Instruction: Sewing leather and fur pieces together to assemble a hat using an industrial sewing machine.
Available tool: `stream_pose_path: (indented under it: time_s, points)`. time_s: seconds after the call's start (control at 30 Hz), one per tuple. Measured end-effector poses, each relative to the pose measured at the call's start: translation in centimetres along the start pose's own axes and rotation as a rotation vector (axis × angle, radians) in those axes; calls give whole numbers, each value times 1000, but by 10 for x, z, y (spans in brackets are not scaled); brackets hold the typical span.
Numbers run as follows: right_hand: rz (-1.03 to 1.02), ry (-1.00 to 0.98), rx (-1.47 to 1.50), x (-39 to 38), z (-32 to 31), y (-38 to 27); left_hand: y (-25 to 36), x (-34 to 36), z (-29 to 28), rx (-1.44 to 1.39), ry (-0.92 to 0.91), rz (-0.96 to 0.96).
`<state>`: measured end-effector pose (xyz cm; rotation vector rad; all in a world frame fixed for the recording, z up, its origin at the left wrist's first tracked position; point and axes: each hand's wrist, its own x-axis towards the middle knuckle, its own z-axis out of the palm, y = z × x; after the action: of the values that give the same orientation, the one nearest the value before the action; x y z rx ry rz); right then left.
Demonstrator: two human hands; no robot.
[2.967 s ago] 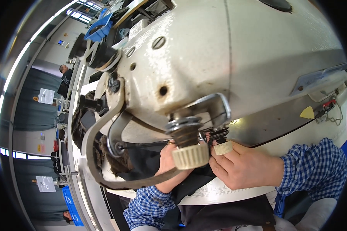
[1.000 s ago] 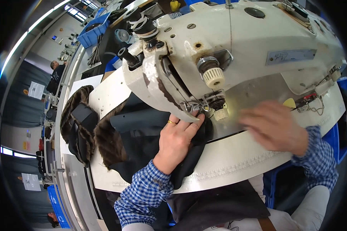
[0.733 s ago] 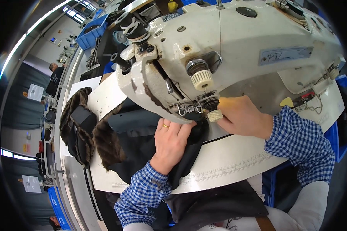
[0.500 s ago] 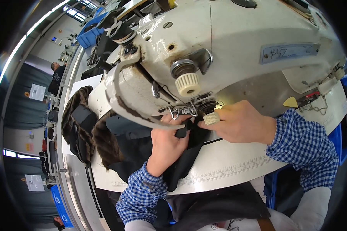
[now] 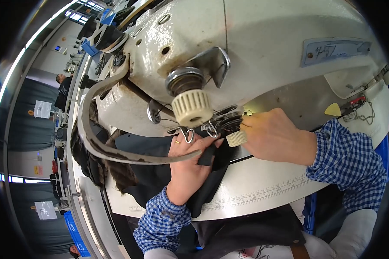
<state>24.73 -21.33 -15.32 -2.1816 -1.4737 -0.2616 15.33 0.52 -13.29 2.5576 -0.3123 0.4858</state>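
A cream sewing machine (image 5: 263, 56) fills the upper middle, with a ribbed tension knob (image 5: 192, 108) and a smaller ribbed knob (image 5: 237, 138) in front. Below its head my left hand (image 5: 188, 166), ringed on one finger, is closed on dark fabric (image 5: 149, 151); a small black flap (image 5: 207, 156) of it stands up beside the thumb. The curved grey guard bar crosses in front of that hand. My right hand (image 5: 278, 136) is closed just right of the small knob. Its fingertips are hidden behind the knob, so what they hold cannot be seen.
Brown fur pieces (image 5: 123, 172) lie left of the fabric. A ruler scale (image 5: 263, 190) runs along the white table's front edge. A yellow triangular piece (image 5: 332, 109) and a red-handled tool (image 5: 357, 102) lie at right. Another person (image 5: 63, 88) is far off at left.
The view has moved closer to the machine, whose head and knobs look larger. The guard bar now overlaps my left hand. Both hands keep nearly the same place by the fabric.
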Motion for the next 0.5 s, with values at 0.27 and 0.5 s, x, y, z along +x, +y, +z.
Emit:
stream_pose_path:
  time_s: [0.27, 0.5]
  points:
    - [-380, 227, -53, -11, 7, -7, 20, 5, -3, 488, -93, 358]
    - [-482, 150, -182, -15, 11, -37, 37, 11, -6, 407, -283, 27]
